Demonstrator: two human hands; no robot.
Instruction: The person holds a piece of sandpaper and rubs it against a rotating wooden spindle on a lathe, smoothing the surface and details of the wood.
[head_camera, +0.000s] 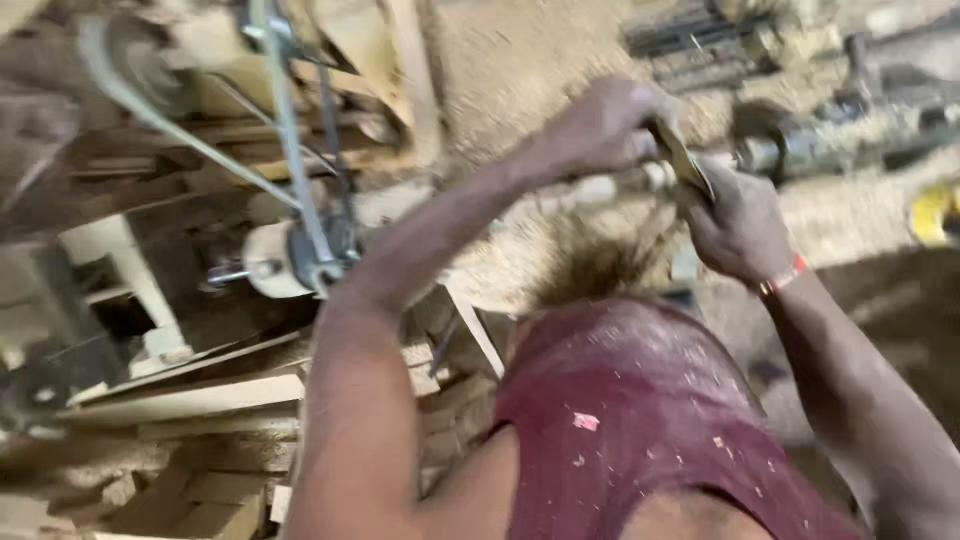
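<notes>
At the lathe: left hand (610, 125) and right hand (740, 225) both clamped on chisel (685, 160), pressed to pale spindle (610, 188); shavings flying, turning partly done

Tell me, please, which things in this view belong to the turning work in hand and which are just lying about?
In hand:
- pale wooden workpiece on the lathe
- flat tool held against it
- left hand and right hand, both gripping the tool
- drive belt and pulley

Lying about:
- wood offcuts
- sawdust
- yellow object
</notes>
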